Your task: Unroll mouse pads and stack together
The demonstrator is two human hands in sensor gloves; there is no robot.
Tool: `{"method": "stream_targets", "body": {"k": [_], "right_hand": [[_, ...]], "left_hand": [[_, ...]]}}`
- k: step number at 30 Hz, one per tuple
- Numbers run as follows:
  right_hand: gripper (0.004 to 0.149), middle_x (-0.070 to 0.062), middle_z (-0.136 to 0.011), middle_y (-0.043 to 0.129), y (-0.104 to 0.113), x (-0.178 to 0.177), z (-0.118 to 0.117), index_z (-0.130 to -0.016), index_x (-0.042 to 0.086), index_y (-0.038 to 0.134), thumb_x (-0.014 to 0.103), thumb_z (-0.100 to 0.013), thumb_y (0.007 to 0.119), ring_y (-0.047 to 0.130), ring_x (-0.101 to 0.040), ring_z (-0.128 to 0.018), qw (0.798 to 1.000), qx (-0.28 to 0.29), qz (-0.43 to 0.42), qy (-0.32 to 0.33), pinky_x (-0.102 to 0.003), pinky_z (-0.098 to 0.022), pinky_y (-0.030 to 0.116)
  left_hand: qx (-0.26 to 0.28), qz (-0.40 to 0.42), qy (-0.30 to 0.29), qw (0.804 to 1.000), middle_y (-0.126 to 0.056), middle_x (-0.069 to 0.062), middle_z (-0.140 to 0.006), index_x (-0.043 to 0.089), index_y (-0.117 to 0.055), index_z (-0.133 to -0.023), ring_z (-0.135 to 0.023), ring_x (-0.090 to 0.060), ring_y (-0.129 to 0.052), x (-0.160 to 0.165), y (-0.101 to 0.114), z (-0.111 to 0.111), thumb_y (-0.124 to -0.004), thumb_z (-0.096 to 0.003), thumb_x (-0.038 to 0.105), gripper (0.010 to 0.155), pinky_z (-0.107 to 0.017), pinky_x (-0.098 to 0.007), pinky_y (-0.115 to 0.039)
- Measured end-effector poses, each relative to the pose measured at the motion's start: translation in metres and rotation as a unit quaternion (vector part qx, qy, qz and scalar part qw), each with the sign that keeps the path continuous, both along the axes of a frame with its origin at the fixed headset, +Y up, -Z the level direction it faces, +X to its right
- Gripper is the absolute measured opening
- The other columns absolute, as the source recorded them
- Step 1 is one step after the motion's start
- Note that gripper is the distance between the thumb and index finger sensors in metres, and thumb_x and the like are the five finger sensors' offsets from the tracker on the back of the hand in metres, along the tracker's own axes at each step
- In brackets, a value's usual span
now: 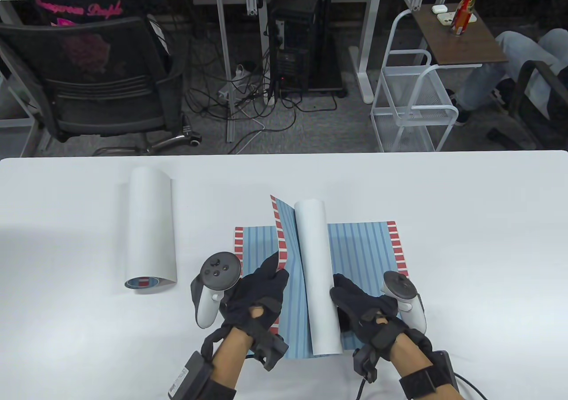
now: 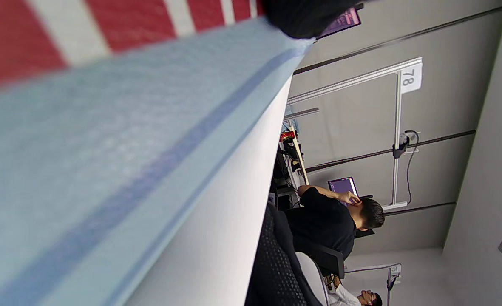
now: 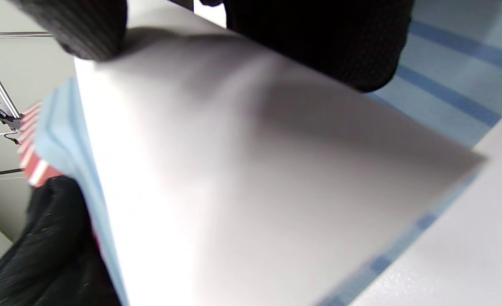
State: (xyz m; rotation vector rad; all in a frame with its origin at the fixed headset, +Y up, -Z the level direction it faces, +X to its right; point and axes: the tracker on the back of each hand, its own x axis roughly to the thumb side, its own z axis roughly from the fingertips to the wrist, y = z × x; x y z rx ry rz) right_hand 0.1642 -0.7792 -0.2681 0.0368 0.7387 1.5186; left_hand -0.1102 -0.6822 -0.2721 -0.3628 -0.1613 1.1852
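White bench (image 1: 466, 240): half-unrolled pad (image 1: 316, 276) runs lengthwise away from the person; left hand (image 1: 259, 296) pinches its striped edge, right hand (image 1: 361, 304) rests open against the roll.

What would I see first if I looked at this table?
First, two black-gloved hands at the near edge, unrolling a half-rolled mouse pad: the left hand holds its lifted striped flap, the right hand rests against the white roll. It lies on a flat blue-striped pad. Another rolled pad waits to the left.
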Motion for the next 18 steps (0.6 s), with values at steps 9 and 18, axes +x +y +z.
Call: {"method": "stream_targets", "body": {"k": [9,18], "right_hand": [[0.081,-0.017,-0.1,0.057,-0.003,0.006,-0.002,-0.101,0.019,0.03,0.057,-0.041,0.069,0.077,-0.041,-0.081,1.0,-0.013,-0.016,-0.004,-0.055,-0.056,0.07],[0.082,-0.017,-0.1,0.057,-0.004,0.007,-0.001,-0.101,0.018,0.03,0.057,-0.041,0.071,0.076,-0.041,-0.082,1.0,-0.026,-0.013,-0.005,-0.055,-0.056,0.069]], "left_hand": [[0.061,-0.032,-0.031,0.997,-0.093,0.001,-0.09,0.036,-0.06,-0.106,-0.058,-0.021,-0.108,0.004,0.023,0.004,-0.067,-0.0503,0.036,0.057,-0.041,-0.029,-0.093],[0.079,-0.032,-0.047,0.995,-0.094,0.001,-0.089,0.035,-0.062,-0.106,-0.057,-0.021,-0.109,0.004,0.034,0.005,-0.068,-0.0499,0.035,0.056,-0.04,-0.029,-0.093]]}}
